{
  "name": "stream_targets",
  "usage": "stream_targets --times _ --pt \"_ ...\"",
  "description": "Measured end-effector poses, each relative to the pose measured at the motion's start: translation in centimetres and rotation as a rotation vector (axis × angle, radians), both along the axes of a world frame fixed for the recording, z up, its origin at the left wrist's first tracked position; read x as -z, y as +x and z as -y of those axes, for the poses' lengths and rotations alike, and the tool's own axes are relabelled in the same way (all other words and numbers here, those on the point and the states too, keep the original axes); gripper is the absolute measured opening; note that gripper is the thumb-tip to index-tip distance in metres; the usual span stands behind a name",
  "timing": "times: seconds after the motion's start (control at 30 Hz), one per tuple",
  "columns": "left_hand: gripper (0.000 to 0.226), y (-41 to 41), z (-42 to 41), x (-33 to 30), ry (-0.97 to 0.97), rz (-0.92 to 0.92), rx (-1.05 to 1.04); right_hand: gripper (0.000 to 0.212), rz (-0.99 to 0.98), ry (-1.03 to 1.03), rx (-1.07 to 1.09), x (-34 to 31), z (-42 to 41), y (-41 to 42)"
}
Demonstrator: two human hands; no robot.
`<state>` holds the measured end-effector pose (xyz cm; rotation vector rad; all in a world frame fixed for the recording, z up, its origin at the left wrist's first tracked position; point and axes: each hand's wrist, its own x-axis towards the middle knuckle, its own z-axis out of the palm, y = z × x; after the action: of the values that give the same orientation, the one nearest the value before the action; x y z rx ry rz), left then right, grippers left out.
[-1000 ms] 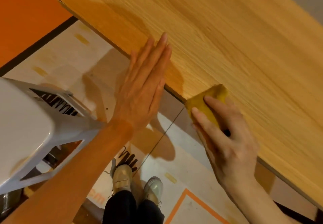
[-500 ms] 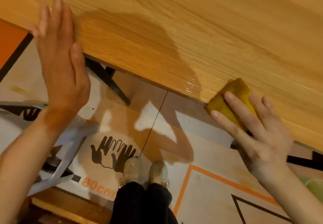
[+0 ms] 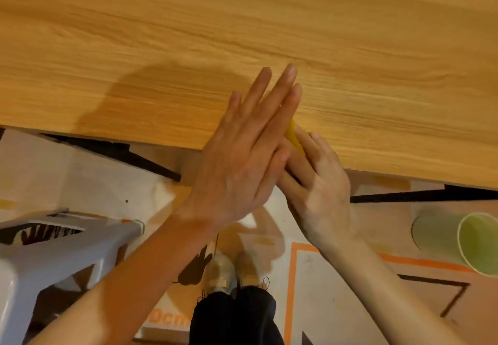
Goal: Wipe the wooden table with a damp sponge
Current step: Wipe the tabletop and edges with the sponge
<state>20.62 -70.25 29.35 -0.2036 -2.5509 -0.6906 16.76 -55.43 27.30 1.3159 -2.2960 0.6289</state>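
Note:
The wooden table (image 3: 242, 21) fills the upper half of the head view, its near edge running across the middle. My right hand (image 3: 318, 185) holds the yellow sponge (image 3: 294, 137) against the table's near edge; only a thin strip of the sponge shows. My left hand (image 3: 242, 161) is flat with fingers stretched out and together, and it lies across in front of the right hand's fingers and most of the sponge. Its fingertips reach over the tabletop.
A white plastic stool (image 3: 54, 258) stands at the lower left. A green cup (image 3: 463, 239) lies on its side on the floor at the right. My shoes (image 3: 234, 269) stand on a floor mat with orange lines. Black table legs (image 3: 134, 156) show under the edge.
My left hand has swung from the far left to the right and now covers the right hand's fingers. The view shifted right, bringing the green cup in.

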Motion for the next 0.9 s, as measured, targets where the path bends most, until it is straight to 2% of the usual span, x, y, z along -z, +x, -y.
stream_targets --times 0.17,0.57,0.77,0.9 --pt "0.051 -0.9 -1.6 -0.1 -0.076 0.039 0.023 0.04 -0.169 0.07 0.168 0.1 -6.8 -1.7" --pt "0.053 -4.4 -10.5 -2.2 -0.199 0.179 0.205 0.044 -0.129 0.146 0.355 -0.1 -16.3 -3.6" --pt "0.055 -6.7 -16.4 -2.7 -0.207 0.235 0.242 0.041 -0.089 0.165 0.376 -0.4 -22.6 -5.3" --pt "0.054 -8.8 -21.7 -2.7 -0.204 0.26 0.256 0.05 -0.087 0.165 0.366 -0.3 -27.5 -7.2"
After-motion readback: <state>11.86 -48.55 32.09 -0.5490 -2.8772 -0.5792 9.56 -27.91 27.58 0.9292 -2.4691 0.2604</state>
